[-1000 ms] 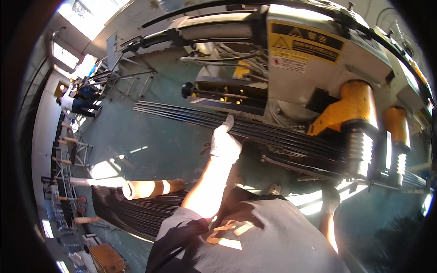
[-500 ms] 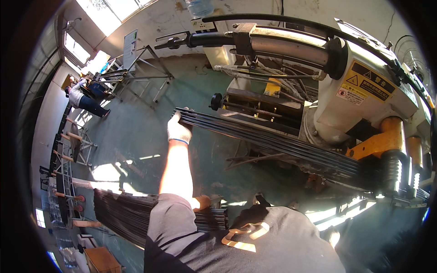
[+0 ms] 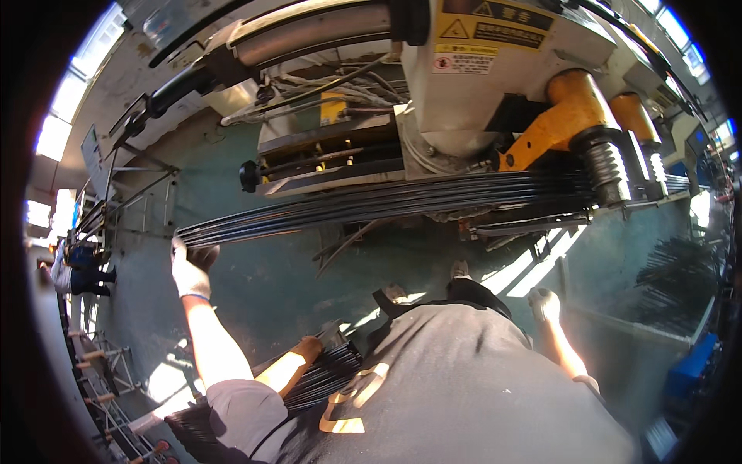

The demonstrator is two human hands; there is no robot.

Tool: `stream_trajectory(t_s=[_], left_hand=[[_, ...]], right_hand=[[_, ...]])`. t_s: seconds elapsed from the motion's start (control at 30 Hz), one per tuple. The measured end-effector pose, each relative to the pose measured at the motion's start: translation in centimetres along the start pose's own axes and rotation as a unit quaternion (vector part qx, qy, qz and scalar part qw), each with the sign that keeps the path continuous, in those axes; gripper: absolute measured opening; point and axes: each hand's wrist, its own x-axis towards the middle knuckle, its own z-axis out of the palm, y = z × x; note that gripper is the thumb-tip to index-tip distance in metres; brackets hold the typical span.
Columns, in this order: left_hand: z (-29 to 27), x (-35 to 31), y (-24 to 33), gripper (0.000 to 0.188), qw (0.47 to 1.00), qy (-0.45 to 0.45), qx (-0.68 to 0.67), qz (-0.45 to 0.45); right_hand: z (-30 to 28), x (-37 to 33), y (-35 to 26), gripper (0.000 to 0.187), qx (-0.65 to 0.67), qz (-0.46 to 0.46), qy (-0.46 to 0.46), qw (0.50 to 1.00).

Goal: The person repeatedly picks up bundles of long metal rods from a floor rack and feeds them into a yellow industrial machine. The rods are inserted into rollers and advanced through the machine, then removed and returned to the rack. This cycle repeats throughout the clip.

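A long bundle of thin dark rods (image 3: 371,203) stretches from my left hand to the machine on the right. My left hand (image 3: 193,271), in a white work glove, grips the bundle's left end. Its thumb is at the rod tips, with the fingers partly hidden beneath. Toward the right, the rods pass under the machine's yellow arm (image 3: 553,127) and beside its coil spring (image 3: 609,174). My right hand (image 3: 545,304), also gloved, hangs low at my right side, away from the rods. Its fingers are curled in, and nothing shows in them.
The machine's pale body (image 3: 456,108) and long cylinder (image 3: 309,35) stand ahead. A second stack of dark rods (image 3: 328,375) lies by my left elbow. More dark rods (image 3: 676,282) lie at the right, near a blue object (image 3: 690,367). Another person (image 3: 81,274) is at the far left.
My view has swung to the right, and the machine sits farther left in it. My left hand still holds the rod end. My right hand has come into view.
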Motion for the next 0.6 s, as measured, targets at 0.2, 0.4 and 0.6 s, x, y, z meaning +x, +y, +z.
stream_trajectory(t_s=[0.2, 0.4, 0.6], left_hand=[[1.1, 1.2, -1.1, 0.072, 0.981, 0.068, -0.182, -0.005], [16.8, -10.5, -8.2, 0.075, 0.949, 0.146, -0.269, -0.069], [26.2, -19.3, -25.4, 0.046, 0.937, -0.029, -0.238, -0.254]], right_hand=[[1.2, 7.2, 1.0, 0.04, 0.034, -0.064, -0.058, 0.996], [-0.6, 15.7, 0.5, 0.045, -0.088, -0.147, -0.117, 0.978], [-5.2, 23.5, -1.1, 0.042, -0.231, -0.323, -0.204, 0.895]])
